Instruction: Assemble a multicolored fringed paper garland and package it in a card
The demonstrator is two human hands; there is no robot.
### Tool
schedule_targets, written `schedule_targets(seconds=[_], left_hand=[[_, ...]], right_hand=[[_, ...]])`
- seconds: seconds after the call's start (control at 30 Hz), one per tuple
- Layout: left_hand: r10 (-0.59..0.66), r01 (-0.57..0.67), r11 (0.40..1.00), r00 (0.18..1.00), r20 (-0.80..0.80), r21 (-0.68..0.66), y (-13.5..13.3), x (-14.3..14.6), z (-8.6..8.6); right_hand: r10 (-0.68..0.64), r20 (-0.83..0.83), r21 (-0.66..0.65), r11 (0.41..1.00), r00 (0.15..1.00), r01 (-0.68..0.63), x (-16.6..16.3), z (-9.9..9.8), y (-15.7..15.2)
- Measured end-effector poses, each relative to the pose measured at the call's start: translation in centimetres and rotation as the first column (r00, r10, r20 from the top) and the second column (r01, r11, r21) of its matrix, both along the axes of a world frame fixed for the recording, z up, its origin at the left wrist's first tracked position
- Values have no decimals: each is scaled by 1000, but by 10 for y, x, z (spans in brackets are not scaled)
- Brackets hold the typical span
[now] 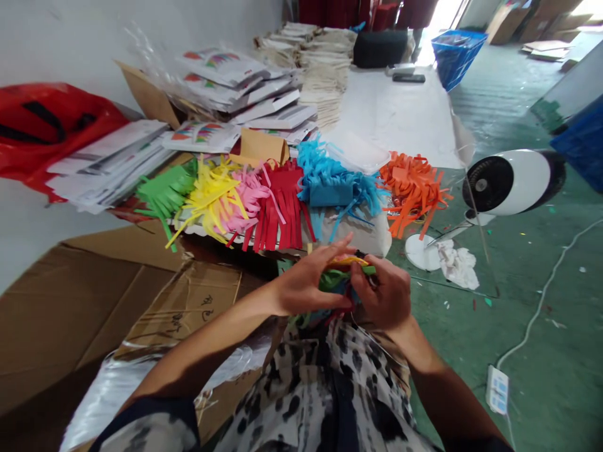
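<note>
Close to my body, my left hand point(304, 284) curves around a bunch of coloured fringe strips point(334, 280) in green, yellow, blue and red. My right hand point(387, 295) pinches the same bunch at its upper right, fingers bent inward. The fingers hide part of the bunch. Beyond my hands, fringed pieces lie along the near table edge: green point(167, 188), yellow point(214, 196), pink point(245, 199), red point(284, 213), blue point(330, 193) and orange point(412, 188).
White printed packets point(226, 69) are stacked behind the fringes, beside a red bag point(51, 129). Open cardboard point(188, 307) stands at left. A white fan point(522, 179) is on the right, with a power strip point(498, 388) on the green floor and a blue bin point(458, 59) beyond.
</note>
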State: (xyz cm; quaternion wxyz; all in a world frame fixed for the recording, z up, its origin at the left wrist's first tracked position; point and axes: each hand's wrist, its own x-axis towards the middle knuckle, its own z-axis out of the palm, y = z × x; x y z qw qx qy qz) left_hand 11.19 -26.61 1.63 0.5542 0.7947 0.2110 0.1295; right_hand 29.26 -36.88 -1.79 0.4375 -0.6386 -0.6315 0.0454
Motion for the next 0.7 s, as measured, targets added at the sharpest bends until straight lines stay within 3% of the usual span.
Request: schedule_targets(seconds=[0.07,0.1,0.2,0.27,0.37,0.43,0.57,0.7], left_hand=[[17,-20,995,999,-30,-100,14,-19,16],[53,-58,996,996,-76,-64,20,-27,25],[101,-67,967,986,-131,247,33,-39,44],[-41,72,950,993,-107,304,31,-32,42],[-347,351,932,936,-54,90,18,-15,17],[-387,383,916,922,-10,-121,6,-8,-4],[-154,156,850,987,46,-503,-17,-9,-31],[44,-73,787,997,-63,-613,-32,-16,-39]], right_hand=[[18,59,-19,1000,998,-17,10,3,-1],[59,90,-36,998,994,-56,13,5,-1],[289,155,-81,957,945,-280,12,13,-4],[439,145,-83,898,887,-431,6,19,-5],[549,88,5,834,831,-552,0,26,-8],[551,61,71,829,832,-554,1,27,-10],[504,16,108,858,864,-502,6,22,-12],[446,-102,67,895,889,-441,8,17,-8]])
